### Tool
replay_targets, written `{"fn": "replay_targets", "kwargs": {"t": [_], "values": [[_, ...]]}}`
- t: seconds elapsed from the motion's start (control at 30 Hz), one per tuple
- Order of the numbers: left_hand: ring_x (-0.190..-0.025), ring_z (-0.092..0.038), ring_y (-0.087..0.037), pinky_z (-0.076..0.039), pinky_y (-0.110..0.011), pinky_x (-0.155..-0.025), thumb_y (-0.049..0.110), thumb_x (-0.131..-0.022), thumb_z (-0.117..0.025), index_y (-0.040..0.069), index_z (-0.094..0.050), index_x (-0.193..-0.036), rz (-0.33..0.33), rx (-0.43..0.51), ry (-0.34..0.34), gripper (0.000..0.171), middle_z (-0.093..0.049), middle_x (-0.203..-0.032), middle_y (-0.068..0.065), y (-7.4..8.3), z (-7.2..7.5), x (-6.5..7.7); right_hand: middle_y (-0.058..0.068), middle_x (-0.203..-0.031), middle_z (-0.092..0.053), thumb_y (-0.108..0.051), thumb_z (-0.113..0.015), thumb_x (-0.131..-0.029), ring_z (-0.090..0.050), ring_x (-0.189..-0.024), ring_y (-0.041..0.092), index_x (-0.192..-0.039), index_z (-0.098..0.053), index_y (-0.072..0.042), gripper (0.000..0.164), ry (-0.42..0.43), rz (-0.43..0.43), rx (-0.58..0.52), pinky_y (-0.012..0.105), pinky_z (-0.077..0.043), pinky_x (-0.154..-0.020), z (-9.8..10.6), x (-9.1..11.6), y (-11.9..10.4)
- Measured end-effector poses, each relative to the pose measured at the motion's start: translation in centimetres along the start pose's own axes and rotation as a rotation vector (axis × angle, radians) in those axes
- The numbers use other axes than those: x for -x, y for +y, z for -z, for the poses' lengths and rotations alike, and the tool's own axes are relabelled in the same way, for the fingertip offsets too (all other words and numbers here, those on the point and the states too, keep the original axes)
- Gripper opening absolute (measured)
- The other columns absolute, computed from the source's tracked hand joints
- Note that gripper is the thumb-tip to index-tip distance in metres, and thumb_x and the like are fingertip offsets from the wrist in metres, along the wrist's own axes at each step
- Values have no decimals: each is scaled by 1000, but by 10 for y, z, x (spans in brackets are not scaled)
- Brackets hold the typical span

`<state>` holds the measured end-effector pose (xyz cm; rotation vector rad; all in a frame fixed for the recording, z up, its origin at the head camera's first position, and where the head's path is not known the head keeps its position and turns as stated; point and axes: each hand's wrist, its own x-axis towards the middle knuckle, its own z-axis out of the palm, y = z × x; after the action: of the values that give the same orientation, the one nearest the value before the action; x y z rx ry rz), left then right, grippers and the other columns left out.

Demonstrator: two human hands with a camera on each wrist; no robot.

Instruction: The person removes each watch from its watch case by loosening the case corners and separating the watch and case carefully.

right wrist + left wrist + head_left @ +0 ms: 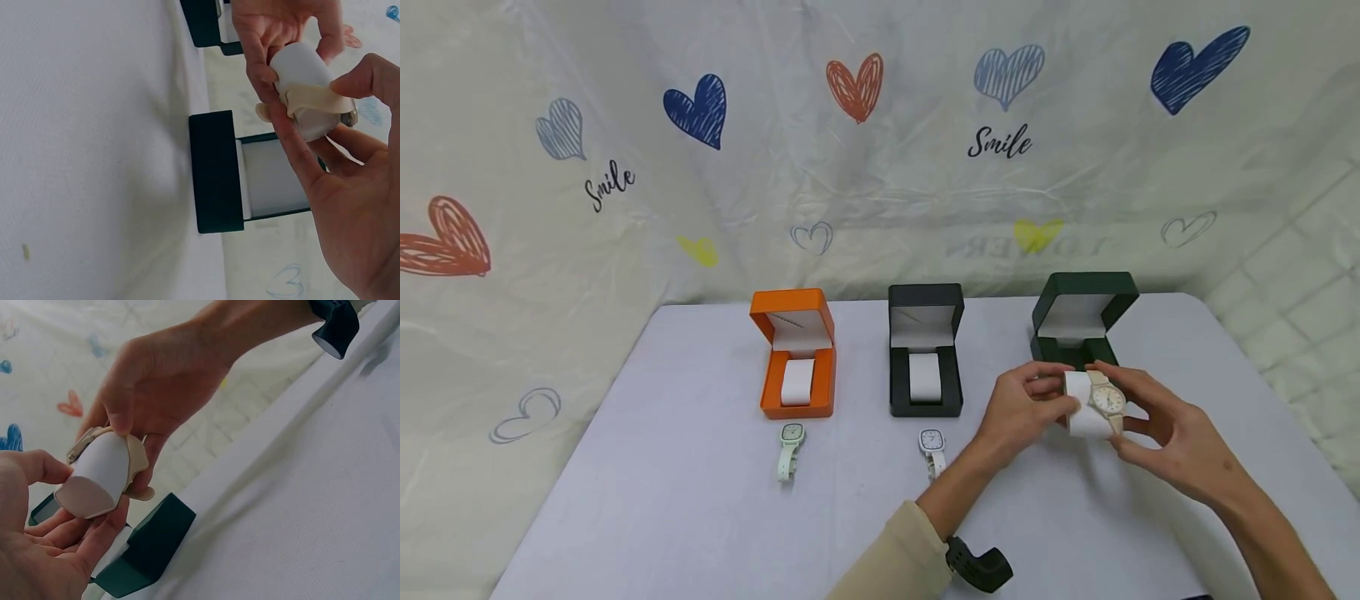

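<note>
In the head view, my left hand [1018, 412] grips one end of a white watch cushion [1084, 423] above the table's right side. A cream-strapped wristwatch [1107, 400] with a round dial is around the cushion's other end. My right hand [1187, 446] pinches the watch and cushion between thumb and fingers. The right wrist view shows the cream strap [315, 99] partly round the cushion, with one strap end [263, 112] sticking out loose. Just behind the hands stands an open green watch box [1086, 287], with no cushion visible in its base.
An orange box [790, 298] and a black box [925, 293] stand open at the back, each holding a white cushion. A pale green watch [790, 450] lies before the orange one. A white watch [932, 442] lies before the black one, partly behind my left forearm.
</note>
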<state>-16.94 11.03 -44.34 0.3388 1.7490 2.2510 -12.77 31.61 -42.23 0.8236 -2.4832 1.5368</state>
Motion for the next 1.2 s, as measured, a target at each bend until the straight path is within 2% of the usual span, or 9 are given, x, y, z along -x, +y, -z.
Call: {"fn": "replay_targets", "kwargs": {"t": [0.4,0.63,0.8,0.93,1.2], "values": [[-85,-68,0,-56,-14,-66,-6,-89,-70,-2,-71,-124,8,6,-11,36,-77,-119,-18,-3,3,-2,1,-152,-47,26,-70,-79,-56,-127,-4,-159,-37,3,90,-41,-30,51,10,-55,-90,3,-1,0],[-88,-69,2,-56,-13,-67,-5,-89,-69,-1,-71,-126,5,-3,-9,36,-77,-120,-17,-1,2,-1,3,-150,-48,25,-70,-80,-57,-126,-5,-158,-37,4,87,-44,-40,29,11,-56,-90,4,0,-1],[-89,-69,2,-56,-13,-68,-5,-90,-69,0,-71,-127,13,1,-17,37,-77,-121,-17,-3,0,2,4,-151,-48,25,-70,-80,-56,-127,-6,-157,-38,5,86,-26,-48,19,11,-56,-91,3,4,1],[-90,-69,2,-56,-13,-69,-3,-90,-69,1,-71,-128,5,-9,-10,38,-77,-121,-14,-3,-1,2,0,-154,-48,29,-67,-79,-56,-129,-3,-156,-39,8,85,2,-18,-20,11,-56,-91,1,3,3],[-89,-68,4,-56,-13,-71,-2,-90,-69,3,-72,-127,6,-13,15,38,-78,-119,-10,-2,-3,2,-5,-149,-54,28,-69,-75,-57,-123,-3,-153,-46,5,84,79,-26,67,9,-56,-87,-4,1,2]]}}
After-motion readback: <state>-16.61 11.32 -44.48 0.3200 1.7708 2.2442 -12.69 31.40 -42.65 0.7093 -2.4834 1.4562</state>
